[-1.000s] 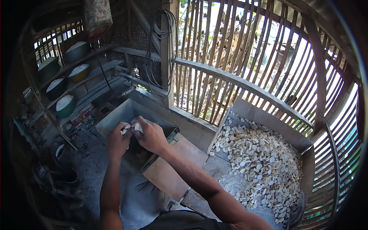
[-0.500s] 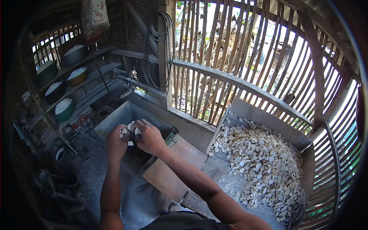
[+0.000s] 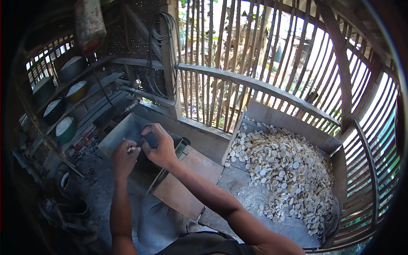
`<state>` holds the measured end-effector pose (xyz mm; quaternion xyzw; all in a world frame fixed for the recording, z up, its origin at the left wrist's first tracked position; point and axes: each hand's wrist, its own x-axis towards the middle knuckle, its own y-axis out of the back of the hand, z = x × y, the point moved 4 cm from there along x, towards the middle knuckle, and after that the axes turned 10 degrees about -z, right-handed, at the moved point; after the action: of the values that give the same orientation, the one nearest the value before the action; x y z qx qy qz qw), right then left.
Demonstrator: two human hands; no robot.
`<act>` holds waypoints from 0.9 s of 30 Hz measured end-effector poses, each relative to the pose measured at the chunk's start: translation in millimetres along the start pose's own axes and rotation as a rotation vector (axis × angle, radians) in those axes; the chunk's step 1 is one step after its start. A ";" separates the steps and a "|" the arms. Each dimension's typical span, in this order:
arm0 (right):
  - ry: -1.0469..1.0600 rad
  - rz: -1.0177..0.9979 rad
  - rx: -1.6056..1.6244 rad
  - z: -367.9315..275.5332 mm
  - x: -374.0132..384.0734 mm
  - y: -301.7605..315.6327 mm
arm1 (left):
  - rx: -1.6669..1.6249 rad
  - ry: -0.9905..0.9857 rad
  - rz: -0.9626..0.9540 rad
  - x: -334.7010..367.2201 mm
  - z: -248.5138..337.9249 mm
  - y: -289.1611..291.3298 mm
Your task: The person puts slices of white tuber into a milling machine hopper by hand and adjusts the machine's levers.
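The wall slats (image 3: 272, 55) were thin wood — dry and rough. The tray (image 3: 293, 123) looked like dull grey metal, dusty, full of pale matt chips (image 3: 280, 165). The board (image 3: 187, 187) was smooth brown wood. The bowls (image 3: 63, 129) looked shiny — maybe plastic.

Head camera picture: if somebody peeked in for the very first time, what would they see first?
Probably the big heap of pale round discs filling the grey tray on the right, bright against the slatted bamboo wall. Next, the left hand and right hand close together over a grey trough, the left pinching a small pale piece. On the far left, bowls of white stuff line dark shelves.
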<state>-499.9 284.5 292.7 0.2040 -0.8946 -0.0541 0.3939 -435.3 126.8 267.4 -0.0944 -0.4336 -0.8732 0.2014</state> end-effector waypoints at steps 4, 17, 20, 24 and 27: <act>0.097 0.212 -0.046 8.2 -36.1 45.4 | 0.013 0.058 -0.080 3.9 -0.7 -5.4; -1.078 0.600 -1.011 -32.9 -448.2 259.8 | -0.656 -0.337 -0.372 -165.1 179.7 -199.2; -1.281 0.555 -1.081 -33.2 -477.3 262.9 | -0.388 -0.332 -0.562 -163.4 194.4 -327.3; -1.287 0.483 -1.045 3.8 -461.8 283.7 | -0.072 -0.322 -0.295 -120.5 195.6 -430.8; -1.240 0.599 -1.010 13.3 -451.0 313.3 | -0.016 -0.524 -0.110 -108.0 241.8 -436.3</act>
<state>-337.1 752.9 56.3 -0.3075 -0.8333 -0.4419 -0.1257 -529.5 585.2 63.5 -0.2950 -0.4687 -0.8319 0.0338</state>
